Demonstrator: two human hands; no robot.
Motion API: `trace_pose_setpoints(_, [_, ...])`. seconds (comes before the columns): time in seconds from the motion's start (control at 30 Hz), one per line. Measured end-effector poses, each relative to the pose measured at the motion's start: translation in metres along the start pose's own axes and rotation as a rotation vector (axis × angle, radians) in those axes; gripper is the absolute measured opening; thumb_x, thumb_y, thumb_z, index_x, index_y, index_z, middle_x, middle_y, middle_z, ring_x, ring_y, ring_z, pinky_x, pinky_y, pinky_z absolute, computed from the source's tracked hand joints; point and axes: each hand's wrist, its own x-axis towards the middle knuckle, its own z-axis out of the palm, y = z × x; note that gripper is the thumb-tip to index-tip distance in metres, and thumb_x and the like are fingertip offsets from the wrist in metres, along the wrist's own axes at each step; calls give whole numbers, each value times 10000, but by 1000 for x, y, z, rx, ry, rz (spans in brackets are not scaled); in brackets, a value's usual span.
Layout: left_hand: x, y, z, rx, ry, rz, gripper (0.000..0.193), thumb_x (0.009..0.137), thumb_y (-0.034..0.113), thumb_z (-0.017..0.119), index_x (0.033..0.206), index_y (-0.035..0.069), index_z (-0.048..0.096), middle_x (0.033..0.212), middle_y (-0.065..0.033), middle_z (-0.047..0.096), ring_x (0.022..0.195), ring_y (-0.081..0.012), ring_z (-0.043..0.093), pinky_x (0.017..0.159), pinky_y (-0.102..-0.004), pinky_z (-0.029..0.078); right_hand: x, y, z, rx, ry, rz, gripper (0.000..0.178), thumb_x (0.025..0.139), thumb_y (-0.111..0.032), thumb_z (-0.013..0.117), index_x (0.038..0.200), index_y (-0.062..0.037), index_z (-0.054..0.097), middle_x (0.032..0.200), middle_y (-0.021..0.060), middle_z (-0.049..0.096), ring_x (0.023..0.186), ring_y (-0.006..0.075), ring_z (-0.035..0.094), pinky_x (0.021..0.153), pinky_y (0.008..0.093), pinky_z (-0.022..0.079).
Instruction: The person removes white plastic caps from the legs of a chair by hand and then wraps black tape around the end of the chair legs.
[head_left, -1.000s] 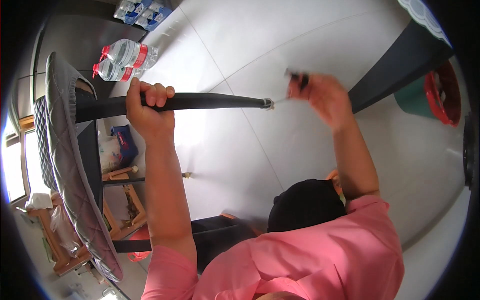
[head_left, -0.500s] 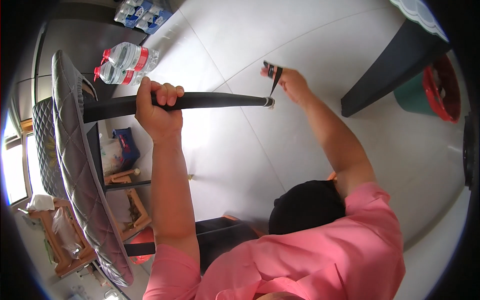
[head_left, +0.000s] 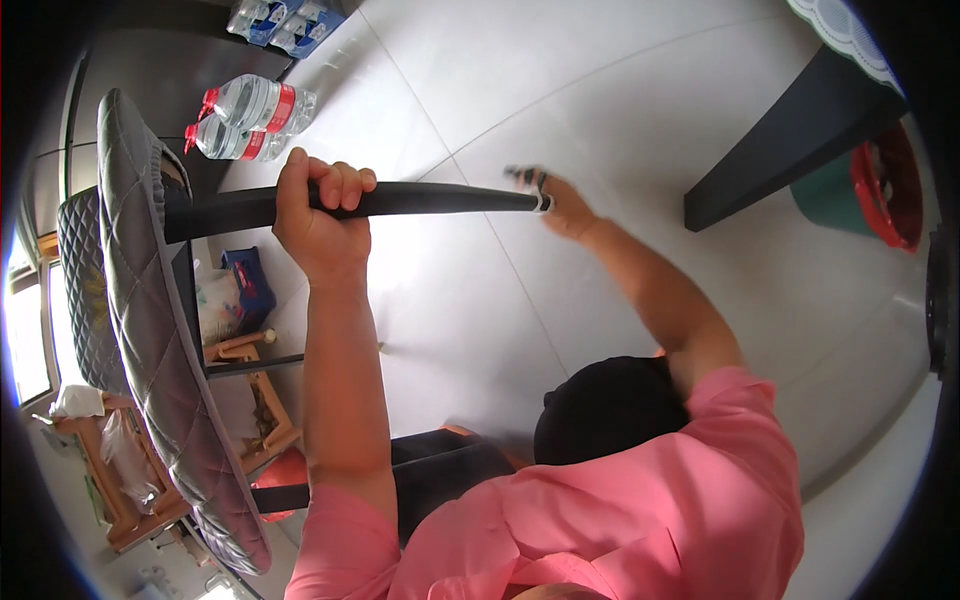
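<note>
My black chair leg [head_left: 420, 200]; grey diamond-quilted seat cushion [head_left: 150, 330]; pink sleeves [head_left: 640, 520]; pale floor tiles [head_left: 600, 90]; red-capped clear bottles [head_left: 245, 120].

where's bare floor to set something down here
Bare pale tiled floor lies between the clear plastic water bottles and the dark table leg. Crowded at left: grey quilted chair seat, wooden stools.

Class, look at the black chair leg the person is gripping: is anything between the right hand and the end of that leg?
Nothing visible: the right hand is at the tip of the black chair leg, with a small dark tool, while the left hand grips mid-leg.
</note>
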Motion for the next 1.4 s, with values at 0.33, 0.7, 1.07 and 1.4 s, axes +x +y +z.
trace_pose_setpoints(0.33, [4, 3, -15, 62, 57, 47, 289, 923, 211, 477, 655, 109, 445, 517, 10, 305, 491, -121, 337, 599, -337, 406, -110, -114, -70, -286, -438, 93, 220, 728, -40, 525, 939, -54, 586, 776, 151, 565, 699, 353, 557, 631, 449, 448])
trace_pose_setpoints(0.7, [3, 5, -17, 15, 14, 50, 275, 922, 218, 495, 673, 101, 477, 522, 16, 306, 504, -119, 344, 618, -331, 394, -62, -101, -53, 428, 246, 580, 266, 855, -271, 624, 959, -27, 648, 891, 53, 649, 678, 93, 498, 650, 228, 391])
trace_pose_setpoints(1.07, [1, 5, -19, 21, 10, 53, 265, 918, 207, 510, 678, 96, 500, 520, 18, 320, 511, -114, 355, 616, -323, 402, -42, -94, -18, 295, 59, 512, 296, 845, -335, 614, 754, -61, 674, 677, 57, 659, 574, 167, 567, 554, 342, 411])
trace_pose_setpoints(1.4, [3, 7, -21, 59, 3, 37, 296, 922, 220, 484, 657, 91, 453, 525, 6, 318, 508, -132, 356, 618, -347, 405, -30, -76, -45, -421, -36, 36, 265, 858, -269, 548, 715, -51, 594, 707, 111, 616, 662, 322, 587, 612, 426, 456])
